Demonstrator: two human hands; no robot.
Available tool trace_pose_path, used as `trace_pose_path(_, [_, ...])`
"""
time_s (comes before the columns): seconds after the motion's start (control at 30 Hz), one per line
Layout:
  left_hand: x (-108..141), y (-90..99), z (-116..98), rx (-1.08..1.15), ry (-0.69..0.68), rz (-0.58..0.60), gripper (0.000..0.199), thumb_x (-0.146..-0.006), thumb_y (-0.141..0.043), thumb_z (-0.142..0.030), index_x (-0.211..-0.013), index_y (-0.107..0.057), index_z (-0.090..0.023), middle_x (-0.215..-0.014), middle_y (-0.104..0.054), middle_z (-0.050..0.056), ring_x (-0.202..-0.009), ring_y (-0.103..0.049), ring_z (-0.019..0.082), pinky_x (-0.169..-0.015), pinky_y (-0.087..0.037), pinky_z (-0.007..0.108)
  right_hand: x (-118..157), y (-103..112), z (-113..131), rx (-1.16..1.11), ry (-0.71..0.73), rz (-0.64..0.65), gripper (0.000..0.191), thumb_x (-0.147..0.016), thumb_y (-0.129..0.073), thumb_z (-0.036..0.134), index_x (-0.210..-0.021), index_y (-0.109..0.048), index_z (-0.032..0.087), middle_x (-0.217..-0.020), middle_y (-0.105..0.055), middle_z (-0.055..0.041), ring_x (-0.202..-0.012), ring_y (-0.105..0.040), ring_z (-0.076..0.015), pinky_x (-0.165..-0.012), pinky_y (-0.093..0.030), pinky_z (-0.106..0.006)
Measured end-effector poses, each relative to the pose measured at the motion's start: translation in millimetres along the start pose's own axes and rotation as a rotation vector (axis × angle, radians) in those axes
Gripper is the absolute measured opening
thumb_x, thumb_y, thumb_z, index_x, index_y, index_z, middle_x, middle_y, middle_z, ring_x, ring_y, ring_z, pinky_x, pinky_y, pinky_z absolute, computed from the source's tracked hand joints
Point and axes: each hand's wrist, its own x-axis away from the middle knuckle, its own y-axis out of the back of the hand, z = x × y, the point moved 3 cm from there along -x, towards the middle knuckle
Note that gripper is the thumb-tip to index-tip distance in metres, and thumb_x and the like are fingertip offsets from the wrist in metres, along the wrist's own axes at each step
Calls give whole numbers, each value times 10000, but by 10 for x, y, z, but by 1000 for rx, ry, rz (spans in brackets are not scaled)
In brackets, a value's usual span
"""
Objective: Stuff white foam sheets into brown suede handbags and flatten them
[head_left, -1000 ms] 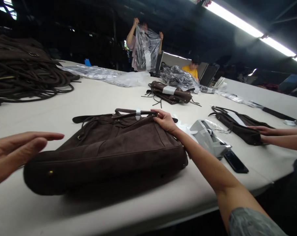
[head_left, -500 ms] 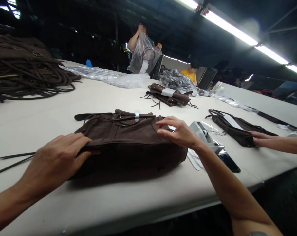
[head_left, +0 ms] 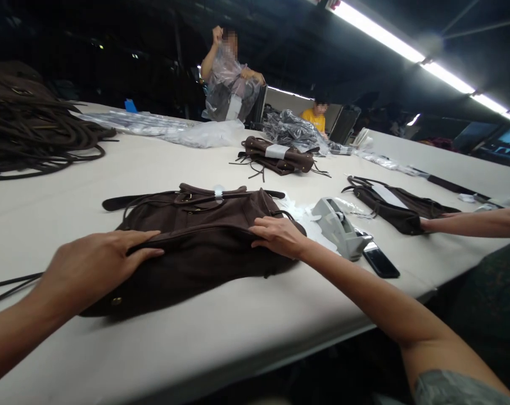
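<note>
A dark brown leather bag lies on the white table in front of me, its base turned partly toward me. My left hand pinches the bag's near edge on the left, thumb below and fingers above. On the right, my right hand grips the same edge with its fingers closed over it. Between the two hands the leather forms a raised fold. A pale tape strip wraps the handles on the bag's upper side. Brass studs show on the base.
Right of the bag stand a grey tape dispenser and a phone. A co-worker's hand touches another brown bag. A banded brown bag lies farther back. Bags are piled at left. Someone behind lifts a plastic bag.
My right hand has come down and closed on the bag's near edge. The bag has tipped, showing more of its base, and a stud appears at its lower left.
</note>
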Motion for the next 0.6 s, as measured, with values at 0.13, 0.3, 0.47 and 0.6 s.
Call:
trace_pose_path(0.13, [1,-61,-123,-108,-212,-154,264,-946,-509,-371,-1072,-720,-275,-930,-752,8,-770,-692,245,-516,-391,278,16,-298,-39,4,101,0,217,-1008,-515,329,-1116,-648,195,-929,-593,-33,-802,-539,-148,-589,-338,-260])
trace_pose_path(0.3, [460,-75,-189,-131,-542,-637,277,-838,-637,-70,-1111,-645,-117,-865,-723,64,-787,-650,234,-690,-482,346,273,-323,-177,-7,37,-177,330,-1022,-471,285,-1337,-550,221,-890,-562,-38,-773,-499,-163,-686,-404,-269])
trace_pose_path(0.47, [761,-252,-215,-96,-750,-723,357,-732,-663,77,-1004,-628,-151,-803,-678,42,-743,-603,204,-774,-482,380,567,-375,-174,102,-44,-242,278,-1014,-372,122,-1000,-649,138,-807,-548,-61,-753,-438,-194,-707,-389,-309])
trace_pose_path(0.6, [812,-435,-145,-93,-794,-672,304,-770,-608,75,-940,-624,-176,-773,-643,23,-721,-578,197,-748,-460,382,654,-396,-17,282,-83,-247,342,-1004,-392,116,-720,-575,170,-705,-511,-50,-683,-396,-195,-631,-325,-330])
